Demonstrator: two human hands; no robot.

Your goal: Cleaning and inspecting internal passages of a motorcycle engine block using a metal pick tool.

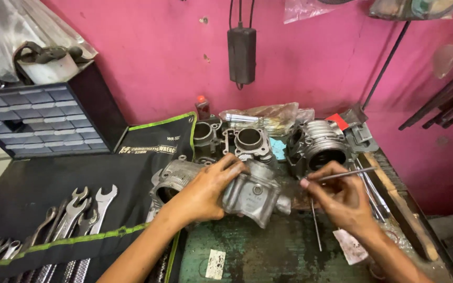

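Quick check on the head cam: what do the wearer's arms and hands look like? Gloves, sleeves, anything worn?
Both arms are bare from forearm to fingertips: no gloves and no sleeves in view. The left hand and right hand show no rings, and neither wrist shows a watch or band. The fingers look smudged with dark grime.

1. Combination wrenches (74,215) lay in a black tool roll (79,178).
2. A drawer organizer (38,123) stood at left.
3. A black adapter (241,55) hung on the pink wall (153,57).
4. Spare engine cylinders (250,141) sat behind.
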